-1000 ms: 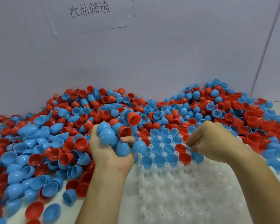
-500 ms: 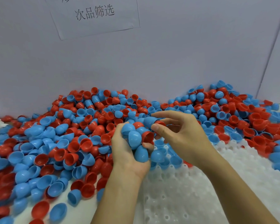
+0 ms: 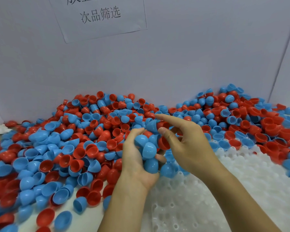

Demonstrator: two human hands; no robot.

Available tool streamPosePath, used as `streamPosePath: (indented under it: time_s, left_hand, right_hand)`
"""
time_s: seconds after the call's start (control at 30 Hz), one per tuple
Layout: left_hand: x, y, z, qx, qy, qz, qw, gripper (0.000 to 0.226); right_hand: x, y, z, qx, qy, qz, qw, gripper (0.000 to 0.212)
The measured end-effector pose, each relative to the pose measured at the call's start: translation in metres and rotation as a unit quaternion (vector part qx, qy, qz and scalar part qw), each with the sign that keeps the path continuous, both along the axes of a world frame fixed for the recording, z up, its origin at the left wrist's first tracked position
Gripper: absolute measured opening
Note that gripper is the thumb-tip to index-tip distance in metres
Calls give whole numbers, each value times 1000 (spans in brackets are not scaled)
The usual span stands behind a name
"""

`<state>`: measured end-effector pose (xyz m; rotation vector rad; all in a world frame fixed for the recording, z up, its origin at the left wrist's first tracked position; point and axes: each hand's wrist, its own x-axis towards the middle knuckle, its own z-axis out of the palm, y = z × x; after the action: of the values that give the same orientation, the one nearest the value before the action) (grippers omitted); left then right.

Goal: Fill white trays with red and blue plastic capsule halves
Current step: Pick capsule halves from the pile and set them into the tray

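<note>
Against the frame half a second back, my right hand (image 3: 187, 146) sits at the same cluster, index finger straight over the pile (image 3: 84, 139) and thumb pressed to a red half (image 3: 163, 142); I cannot tell whether it pinches it. My left hand (image 3: 137, 158) is palm-up, fingers curled round a handful of halves (image 3: 148, 151). The tray (image 3: 224, 190) lies beneath both wrists, with filled cells at its far edge.

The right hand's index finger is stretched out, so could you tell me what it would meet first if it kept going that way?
Probably the pile of red and blue halves just beyond the right hand's fingertip, though depth is hard to judge from one view.
</note>
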<state>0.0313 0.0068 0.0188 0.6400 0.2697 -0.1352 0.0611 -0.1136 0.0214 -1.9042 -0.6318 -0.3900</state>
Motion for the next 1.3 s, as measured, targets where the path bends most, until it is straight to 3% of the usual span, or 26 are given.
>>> streamPosePath:
  time_s: [0.17,0.33,0.43,0.5,0.57,0.63,0.7,0.83,0.97,1.13,1.3]
  left_hand:
    - [3,-1,-3,-80,-9,18,997,19]
    - [2,4,-3,-141,-18,59,988,15]
    - [2,12,-1,-159,-14,96,982,19]
    - [2,20,1,-160,-16,133,978,26]
    - [2,29,1,-157,-25,167,973,29]
    - [0,34,1,-163,-44,190,967,15]
    - [-1,36,1,-172,-50,209,961,17]
    - [0,33,3,-166,-30,261,951,45]
    - [0,28,2,-132,-20,273,953,35]
    - [2,25,-2,-128,-45,251,958,23]
    - [3,31,0,-200,-56,267,941,14]
  right_hand:
    - [-4,9,2,79,-5,-13,997,29]
    - [-8,7,7,74,-37,14,996,18]
    - [-11,-1,10,24,-12,-2,1000,11]
    - [-10,-13,15,-38,67,15,997,9]
    - [-9,-23,18,-144,152,72,975,15]
    - [-12,-22,18,-195,197,142,950,8]
    - [-15,-12,15,-170,190,163,953,12]
    - [-16,7,6,-47,143,137,979,28]
    - [-22,20,2,-16,110,136,985,33]
    - [-28,35,-3,28,61,38,997,21]
    - [-23,18,9,32,55,18,998,18]
